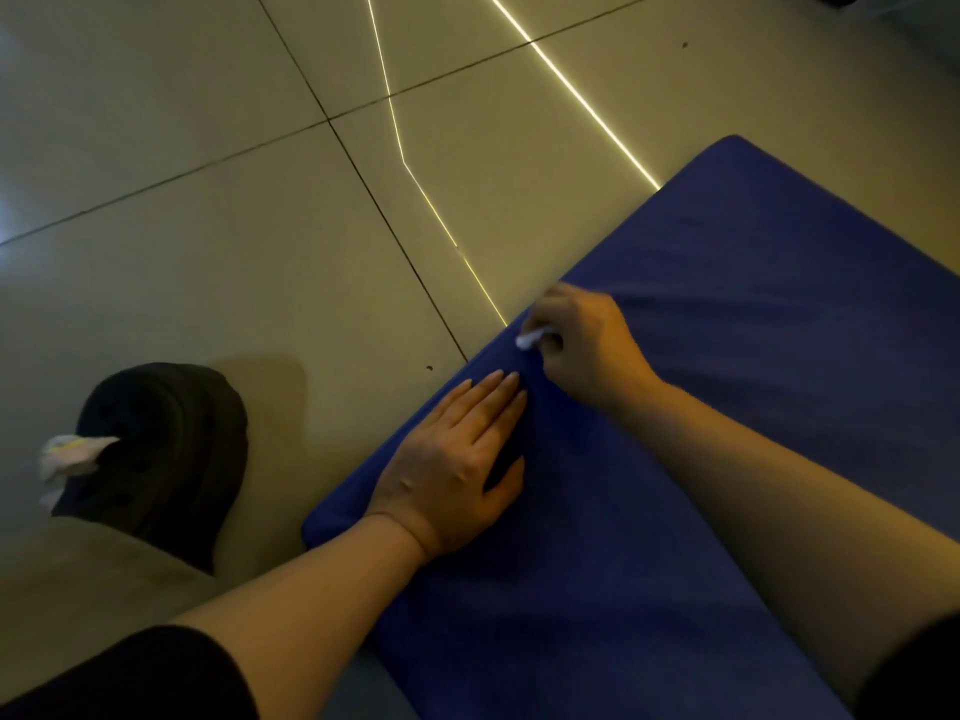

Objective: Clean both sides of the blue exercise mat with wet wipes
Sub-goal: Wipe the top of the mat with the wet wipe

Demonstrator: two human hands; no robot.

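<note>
Head view: blue mat [727,407] flat on tiled floor [208,200]. Left hand [457,459] pressing mat near edge, fingers straight. Right hand [582,345] just beyond, curled round white wipe [530,339] against mat. Black shoe [166,459] left, crumpled wipes [67,454] beside it.

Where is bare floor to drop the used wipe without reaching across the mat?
Bare tile floor spreads left of the blue mat, beyond the black shoe. Crowded at the mat's left edge: left hand flat, right hand holding the wipe.

Left hand [457,470] flat, fingers [493,392] straight; right hand [582,345] curled, pinching.
</note>
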